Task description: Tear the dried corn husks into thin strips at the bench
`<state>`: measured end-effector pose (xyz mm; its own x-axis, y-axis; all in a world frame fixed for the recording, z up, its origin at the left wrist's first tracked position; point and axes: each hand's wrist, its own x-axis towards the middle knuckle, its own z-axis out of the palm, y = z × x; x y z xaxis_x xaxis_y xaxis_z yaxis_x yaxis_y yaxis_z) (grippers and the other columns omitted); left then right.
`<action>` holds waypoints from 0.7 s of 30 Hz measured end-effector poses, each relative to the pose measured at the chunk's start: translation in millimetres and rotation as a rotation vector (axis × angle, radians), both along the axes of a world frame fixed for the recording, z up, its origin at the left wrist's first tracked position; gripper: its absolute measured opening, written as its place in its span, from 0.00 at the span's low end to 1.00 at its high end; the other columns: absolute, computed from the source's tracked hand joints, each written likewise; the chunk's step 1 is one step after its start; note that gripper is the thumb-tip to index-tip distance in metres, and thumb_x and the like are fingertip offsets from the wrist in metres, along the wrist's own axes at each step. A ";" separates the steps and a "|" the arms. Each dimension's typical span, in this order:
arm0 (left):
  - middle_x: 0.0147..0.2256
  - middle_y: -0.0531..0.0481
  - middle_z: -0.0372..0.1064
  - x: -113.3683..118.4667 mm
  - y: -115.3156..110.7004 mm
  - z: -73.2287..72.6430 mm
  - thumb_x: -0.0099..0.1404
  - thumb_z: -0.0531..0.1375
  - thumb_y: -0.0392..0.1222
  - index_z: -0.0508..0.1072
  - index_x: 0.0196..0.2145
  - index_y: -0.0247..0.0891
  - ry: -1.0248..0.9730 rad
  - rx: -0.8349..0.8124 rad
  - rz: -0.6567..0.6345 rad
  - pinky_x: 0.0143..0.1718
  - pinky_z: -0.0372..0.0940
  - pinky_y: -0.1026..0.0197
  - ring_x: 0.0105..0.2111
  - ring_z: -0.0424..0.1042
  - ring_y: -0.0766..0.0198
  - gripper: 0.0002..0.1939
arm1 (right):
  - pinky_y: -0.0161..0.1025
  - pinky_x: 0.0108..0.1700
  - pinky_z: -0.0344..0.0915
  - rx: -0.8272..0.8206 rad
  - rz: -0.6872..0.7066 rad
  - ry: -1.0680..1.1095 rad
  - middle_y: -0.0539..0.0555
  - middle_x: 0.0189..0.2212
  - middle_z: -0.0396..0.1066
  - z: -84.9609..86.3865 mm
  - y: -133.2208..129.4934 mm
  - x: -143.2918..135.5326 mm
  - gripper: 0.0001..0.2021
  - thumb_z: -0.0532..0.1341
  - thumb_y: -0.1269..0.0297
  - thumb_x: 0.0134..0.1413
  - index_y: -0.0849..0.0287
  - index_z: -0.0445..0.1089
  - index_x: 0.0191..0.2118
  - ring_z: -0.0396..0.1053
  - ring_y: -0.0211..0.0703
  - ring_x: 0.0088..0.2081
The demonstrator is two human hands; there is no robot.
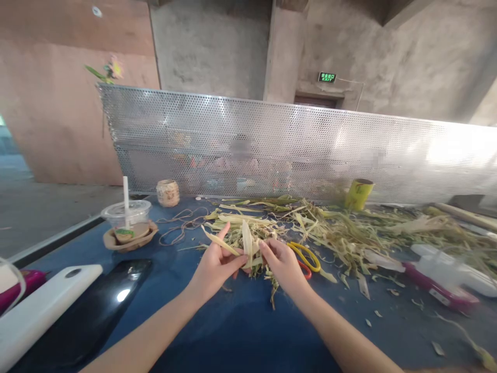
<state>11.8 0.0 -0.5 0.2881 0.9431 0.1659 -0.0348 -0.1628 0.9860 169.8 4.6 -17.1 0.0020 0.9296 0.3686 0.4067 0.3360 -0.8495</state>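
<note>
Bare concrete wall (209,46) stands behind the work in the head view, with a lit green exit sign (326,77) on it and a perforated metal screen (217,134) running along the far edge of a dark blue table (248,331). At the middle of the table, the left hand (218,260) and the right hand (282,260) meet over a pale husk strip (247,239) that stands nearly upright between them. The left grip is pinched on its lower part between thumb and fingers; the right grip is closed on the same piece from the other side. A second, yellowish strip (215,240) slants out past the left fingers. Beneath and beyond lies a heap of dried husks (330,228), spreading to the right. Yellow-handled scissors (310,254) lie just beside the right hand, near an orange loop (306,269). Farther right are a blurred white-and-magenta device (438,290) and, by the screen, a yellow-green cylinder (359,195). On the left sit a ribbed pot (168,193), loose twine (182,226), a lidded cup with a straw (127,217) in a cardboard holder (112,241), a black phone (101,305) and a white slab (50,311).
</note>
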 end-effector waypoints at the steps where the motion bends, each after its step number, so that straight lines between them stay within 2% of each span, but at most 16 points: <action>1: 0.23 0.53 0.72 0.5 -0.4 1.5 0.54 0.62 0.39 0.28 0.62 0.32 -0.010 -0.011 0.004 0.21 0.58 0.66 0.18 0.64 0.69 0.51 | 0.33 0.24 0.53 -0.015 0.029 -0.014 0.47 0.16 0.58 1.0 0.0 0.2 0.17 0.52 0.54 0.52 0.59 0.59 0.20 0.55 0.34 0.20; 4: 0.24 0.53 0.71 2.5 -1.1 4.0 0.53 0.63 0.37 0.30 0.62 0.32 -0.058 -0.064 0.013 0.20 0.57 0.66 0.21 0.68 0.66 0.51 | 0.34 0.27 0.58 0.033 0.036 0.001 0.50 0.21 0.66 2.7 0.3 1.3 0.13 0.55 0.57 0.50 0.61 0.67 0.24 0.61 0.37 0.23; 9: 0.25 0.52 0.70 2.5 2.8 -3.5 0.51 0.65 0.38 0.34 0.61 0.33 -0.140 -0.166 -0.009 0.18 0.54 0.67 0.20 0.68 0.68 0.51 | 0.36 0.32 0.62 0.408 -0.053 -0.022 0.51 0.25 0.69 3.0 -3.5 3.8 0.04 0.61 0.67 0.47 0.58 0.70 0.24 0.64 0.39 0.28; 12: 0.20 0.57 0.67 -0.7 6.9 -11.0 0.49 0.66 0.39 0.40 0.59 0.32 -0.133 -0.225 -0.020 0.18 0.53 0.68 0.18 0.65 0.70 0.48 | 0.38 0.35 0.62 0.668 0.056 -0.146 0.52 0.28 0.71 3.1 -7.4 3.6 0.04 0.60 0.71 0.49 0.57 0.71 0.27 0.66 0.40 0.31; 14: 0.18 0.59 0.65 -2.2 8.3 -14.6 0.48 0.66 0.40 0.44 0.57 0.31 -0.054 -0.182 -0.058 0.18 0.52 0.68 0.17 0.65 0.70 0.45 | 0.40 0.37 0.62 0.759 0.161 -0.270 0.52 0.30 0.72 2.3 -8.3 2.2 0.06 0.59 0.70 0.52 0.55 0.73 0.32 0.66 0.40 0.32; 17: 0.21 0.57 0.67 -1.7 6.1 -15.6 0.51 0.64 0.39 0.44 0.57 0.33 0.065 -0.049 -0.112 0.21 0.56 0.66 0.20 0.67 0.68 0.42 | 0.40 0.36 0.63 0.692 0.210 -0.356 0.53 0.32 0.72 -1.1 -5.0 0.3 0.08 0.58 0.67 0.53 0.52 0.74 0.34 0.67 0.40 0.33; 21: 0.23 0.57 0.69 -0.3 0.4 -12.7 0.55 0.61 0.36 0.26 0.60 0.36 0.092 -0.037 -0.177 0.28 0.60 0.61 0.24 0.69 0.65 0.50 | 0.39 0.35 0.64 0.585 0.193 -0.369 0.53 0.31 0.71 -5.5 1.6 1.7 0.07 0.59 0.63 0.52 0.50 0.76 0.33 0.67 0.40 0.32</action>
